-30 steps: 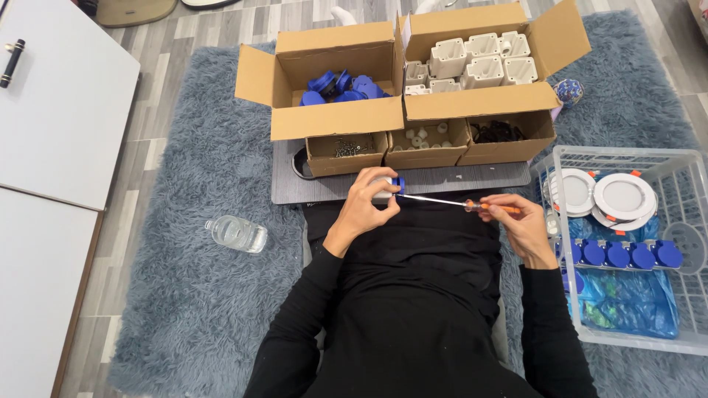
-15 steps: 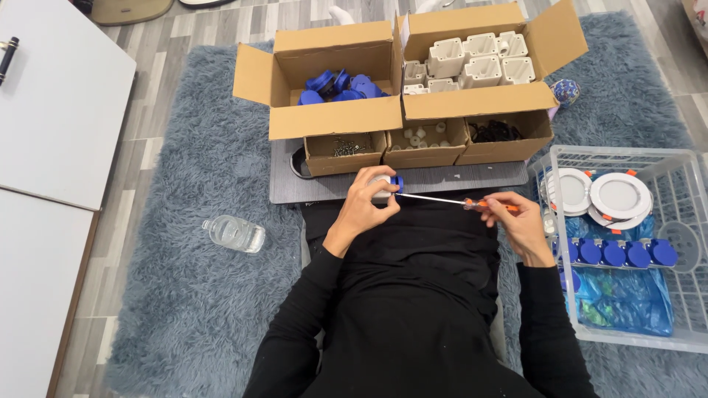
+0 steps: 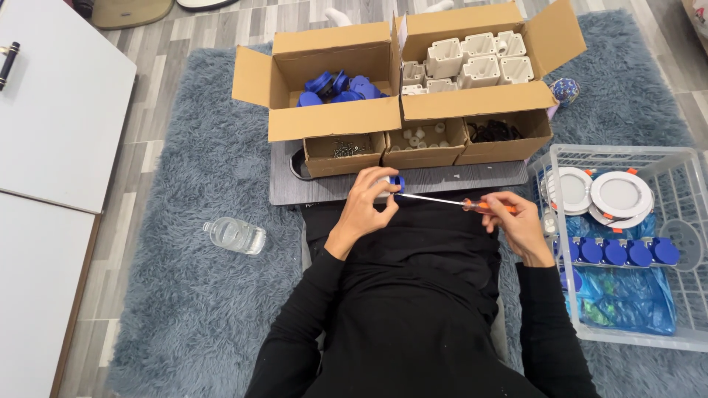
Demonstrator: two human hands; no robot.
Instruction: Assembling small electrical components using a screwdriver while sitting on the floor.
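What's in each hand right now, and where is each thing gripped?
Left hand grips a small blue and white part around its body. Right hand holds a screwdriver by its orange handle, tip at the part.

View: head, single camera, worn by the seated person. Direction: steeply downward and forward, over the black-sleeved arms and lap. Range: close to the left hand [image 3: 369,203] and right hand [image 3: 520,225]; farther to the cardboard boxes [image 3: 332,121] at top. Frame edges: grey rug [image 3: 169,295], white table [image 3: 51,110] at left, wire basket [image 3: 686,243] at right. No second view.
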